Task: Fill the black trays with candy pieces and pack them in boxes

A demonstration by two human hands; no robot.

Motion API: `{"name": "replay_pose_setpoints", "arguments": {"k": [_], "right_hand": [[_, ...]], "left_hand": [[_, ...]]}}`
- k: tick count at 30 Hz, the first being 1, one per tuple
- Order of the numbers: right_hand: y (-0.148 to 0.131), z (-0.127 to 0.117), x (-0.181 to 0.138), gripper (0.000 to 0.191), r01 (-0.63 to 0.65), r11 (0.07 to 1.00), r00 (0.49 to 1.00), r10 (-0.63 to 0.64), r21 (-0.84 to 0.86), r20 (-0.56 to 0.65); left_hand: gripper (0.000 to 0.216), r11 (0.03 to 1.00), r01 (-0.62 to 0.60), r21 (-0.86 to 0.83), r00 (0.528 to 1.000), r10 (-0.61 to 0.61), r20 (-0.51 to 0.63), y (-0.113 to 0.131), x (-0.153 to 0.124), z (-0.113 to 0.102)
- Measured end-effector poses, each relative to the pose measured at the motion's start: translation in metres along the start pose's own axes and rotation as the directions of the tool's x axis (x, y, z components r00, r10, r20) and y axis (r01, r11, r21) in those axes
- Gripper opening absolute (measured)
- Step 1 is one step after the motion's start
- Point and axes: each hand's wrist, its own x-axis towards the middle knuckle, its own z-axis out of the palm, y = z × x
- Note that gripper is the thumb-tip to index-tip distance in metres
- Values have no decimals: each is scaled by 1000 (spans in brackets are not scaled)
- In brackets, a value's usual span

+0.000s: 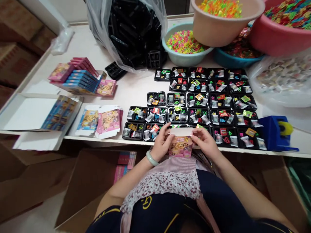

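Observation:
Between my two hands I hold a small pink printed box point(180, 146) at the table's front edge, its white end flap point(181, 131) standing up. My left hand point(162, 144), with a pale bangle at the wrist, grips the box's left side. On the right side, my right hand point(205, 142) pinches it near the flap. Just beyond are rows of black compartment trays point(177, 115) filled with wrapped sweets and small coloured pieces. Whether anything is inside the box cannot be seen.
Flat pink cartons point(109, 122) and blue cartons point(87, 121) lie left, near stacked boxes point(81, 81) and an open display carton point(26, 111). Behind are a bag of black trays point(136, 32) and tubs of coloured pieces point(187, 58). A blue tape dispenser point(274, 134) stands right; a cardboard box point(89, 181) sits below.

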Motion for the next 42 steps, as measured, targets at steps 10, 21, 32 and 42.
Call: {"name": "replay_pose_setpoints", "arguments": {"k": [10,21,32,42], "right_hand": [[-32,-9,1,10,235,948,948,-175,-213,265],[-29,-4,6,14,119,975,964,-68,-187,257],[-15,-2,-24,19,401,876,909,-344,-268,234],[9,-232,-60,27,-462,608,673,-234,-646,-702]], "left_hand": [[17,981,-194,22,968,188,165,6,0,-7],[19,988,-156,25,971,148,186,5,3,-8],[23,986,-161,46,952,143,271,-4,-5,-19],[28,970,-240,43,879,236,-415,17,60,-21]]}}
